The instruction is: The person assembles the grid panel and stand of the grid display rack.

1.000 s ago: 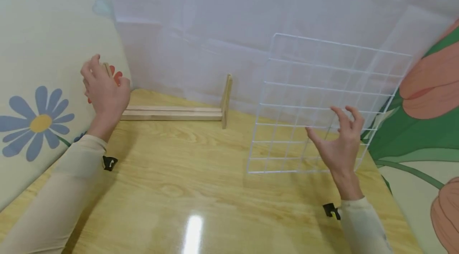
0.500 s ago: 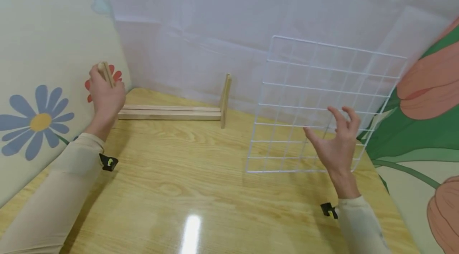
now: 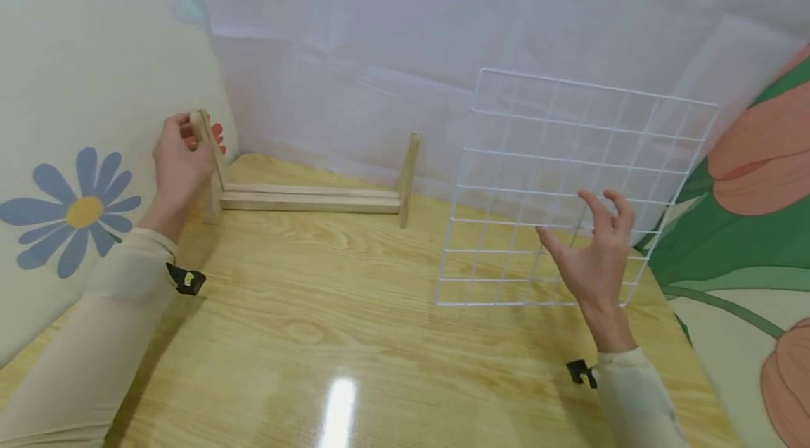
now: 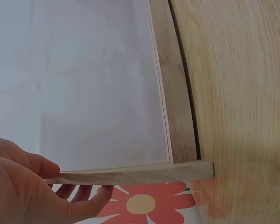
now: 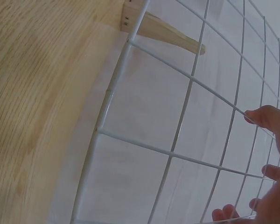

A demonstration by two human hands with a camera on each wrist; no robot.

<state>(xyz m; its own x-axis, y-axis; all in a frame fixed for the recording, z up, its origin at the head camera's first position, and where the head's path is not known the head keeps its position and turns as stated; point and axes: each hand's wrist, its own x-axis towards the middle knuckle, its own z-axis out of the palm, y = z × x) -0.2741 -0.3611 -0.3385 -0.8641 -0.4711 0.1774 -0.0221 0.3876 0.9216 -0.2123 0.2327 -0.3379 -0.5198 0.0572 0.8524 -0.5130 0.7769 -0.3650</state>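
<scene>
Plainly, left hand (image 3: 181,163) pinches 1 upright (image 4: 135,175) near top.

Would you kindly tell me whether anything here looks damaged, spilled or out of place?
Nothing stands out: the wooden stand and white wire grid show no obvious damage, and the bright streak on the table looks like reflected light rather than a spill.

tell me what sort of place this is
Probably an indoor tabletop workspace screened off on its sides: a glossy yellow-brown wood-grain table, a creased pale-lilac sheet behind it, and a cream panel printed with flowers on the left. The wider room is out of view.
</scene>
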